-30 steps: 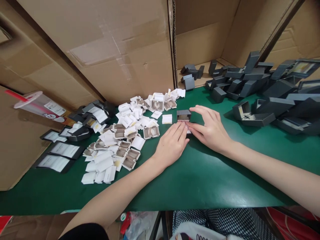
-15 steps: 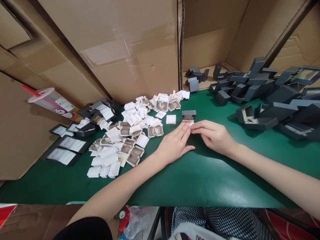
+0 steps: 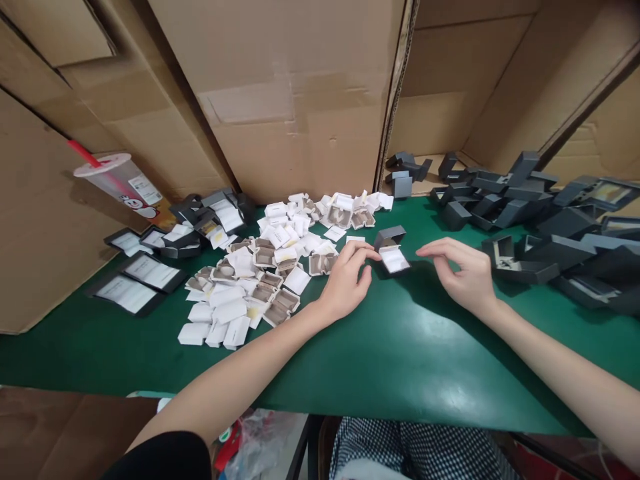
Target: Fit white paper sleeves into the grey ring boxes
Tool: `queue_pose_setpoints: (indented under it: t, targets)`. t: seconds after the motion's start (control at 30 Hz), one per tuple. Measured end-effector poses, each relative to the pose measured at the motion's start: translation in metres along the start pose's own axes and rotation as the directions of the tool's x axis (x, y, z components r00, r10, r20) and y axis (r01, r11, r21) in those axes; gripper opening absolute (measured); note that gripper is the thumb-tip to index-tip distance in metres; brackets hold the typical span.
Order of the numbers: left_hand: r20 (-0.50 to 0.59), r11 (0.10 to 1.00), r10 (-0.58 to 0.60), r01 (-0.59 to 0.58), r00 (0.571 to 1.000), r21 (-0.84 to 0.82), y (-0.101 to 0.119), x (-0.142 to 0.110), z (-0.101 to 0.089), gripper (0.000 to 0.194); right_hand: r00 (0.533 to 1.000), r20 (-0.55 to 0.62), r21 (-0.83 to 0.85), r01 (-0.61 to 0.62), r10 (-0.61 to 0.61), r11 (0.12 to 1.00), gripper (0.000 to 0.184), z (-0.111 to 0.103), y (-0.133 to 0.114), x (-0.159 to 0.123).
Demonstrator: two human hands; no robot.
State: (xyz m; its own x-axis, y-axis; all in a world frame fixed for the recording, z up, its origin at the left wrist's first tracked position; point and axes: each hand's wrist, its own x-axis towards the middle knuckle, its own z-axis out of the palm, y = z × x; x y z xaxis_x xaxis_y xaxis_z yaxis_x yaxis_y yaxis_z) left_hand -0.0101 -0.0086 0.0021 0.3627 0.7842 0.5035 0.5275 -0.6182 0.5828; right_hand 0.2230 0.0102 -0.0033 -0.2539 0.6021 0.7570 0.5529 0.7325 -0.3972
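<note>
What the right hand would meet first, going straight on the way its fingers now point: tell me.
The right hand would probably meet the small open dark box first, though its height above the table is unclear.

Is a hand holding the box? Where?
Neither grips the box: the left hand seems to touch its left side; the right hand is apart.

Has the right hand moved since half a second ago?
Yes, to the right: judged against the pile of dark boxes on that side, the right hand sits closer, and it now stands clear of the small open box.
</note>
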Motion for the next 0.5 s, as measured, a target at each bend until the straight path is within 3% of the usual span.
queue_pose_setpoints:
  t: [0.1,0.2,0.33,0.4,0.5]
  targets:
    - [0.000,0.998,-0.018,0.018,1.000,-0.063,-0.002,-0.001,0.003,0.024,0.994,0.096,0.002,0.051,-0.051,0.999,0.029,0.003,-0.001,-0.001]
    - [0.046,1.000,-0.006,0.007,0.999,-0.025,-0.003,-0.003,0.004,0.029,0.969,0.203,0.001,0.145,-0.142,0.990,0.028,0.006,-0.003,-0.002]
    - [0.145,0.997,-0.031,0.020,0.989,0.076,-0.003,-0.006,0.004,0.046,0.893,0.321,0.023,0.327,-0.317,0.945,0.025,0.007,-0.009,-0.002]
    - [0.186,0.992,-0.033,0.009,0.982,0.126,-0.002,-0.007,0.005,0.049,0.846,0.342,0.037,0.422,-0.408,0.906,0.022,0.008,-0.016,0.000]
    - [0.205,0.983,0.038,-0.073,0.978,0.170,-0.003,-0.007,0.007,0.040,0.822,0.266,0.063,0.507,-0.504,0.860,0.023,0.015,-0.030,0.012]
